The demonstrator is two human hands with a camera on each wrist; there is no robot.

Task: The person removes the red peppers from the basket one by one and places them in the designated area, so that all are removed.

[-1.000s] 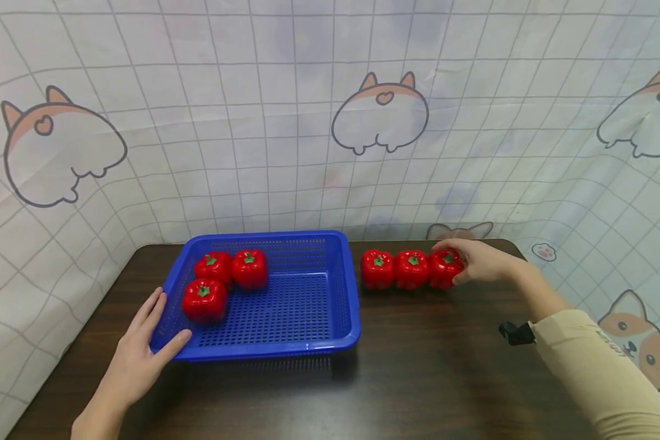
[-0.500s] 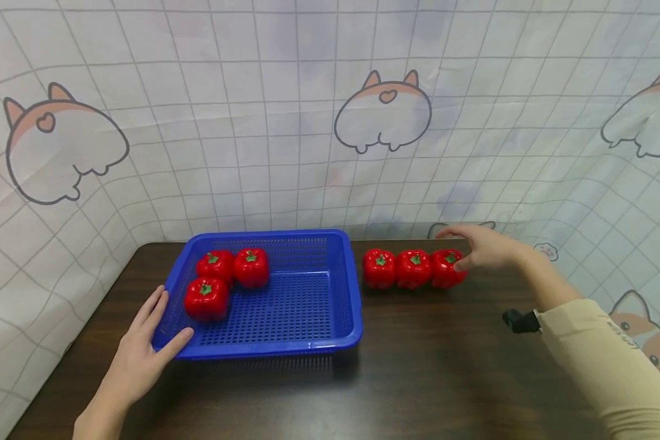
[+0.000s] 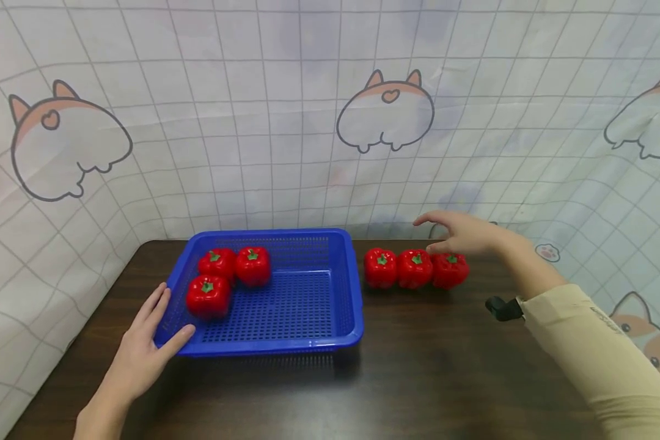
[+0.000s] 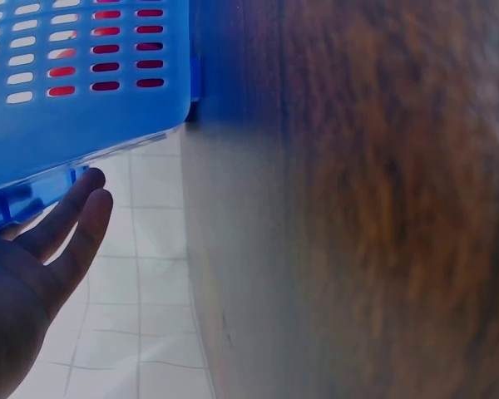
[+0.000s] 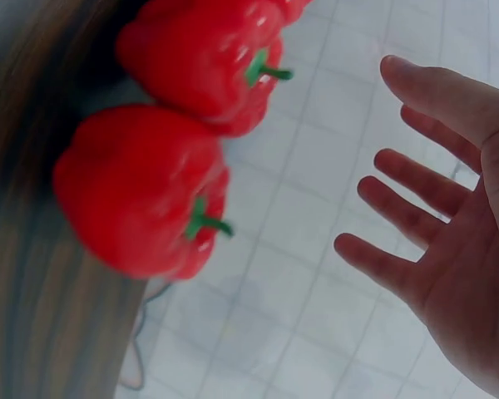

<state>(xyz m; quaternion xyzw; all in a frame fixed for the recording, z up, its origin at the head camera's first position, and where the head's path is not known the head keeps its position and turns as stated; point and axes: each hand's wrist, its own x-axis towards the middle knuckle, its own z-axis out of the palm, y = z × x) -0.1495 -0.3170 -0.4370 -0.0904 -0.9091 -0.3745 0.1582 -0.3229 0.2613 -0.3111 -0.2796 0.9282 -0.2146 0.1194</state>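
Three glossy red bell peppers stand in a row right of the basket: the nearest to it [image 3: 381, 272], the middle one [image 3: 415, 272] and the right-hand one [image 3: 451, 275]. Over the right end of this row hovers my right hand [image 3: 467, 233], fingers spread. The right wrist view shows a gap between that hand [image 5: 457, 224] and the end pepper [image 5: 141, 195]. At the left rim of the blue plastic basket [image 3: 357, 305] rests my left hand [image 3: 137, 357], its fingers fairly straight and thumb by the front corner. Inside the basket's left side sit three more peppers [image 3: 208, 299].
Everything stands on a dark wooden table [image 3: 418, 366]. A white gridded cloth [image 3: 286, 153] with cartoon dogs hangs behind and at both sides. A small black device [image 3: 504, 308] sticks out from the right sleeve [image 3: 588, 342].
My right hand has let go of the right-hand pepper, risen above it and shifted left toward the middle one. The left hand stays at the basket. The peppers keep their places.
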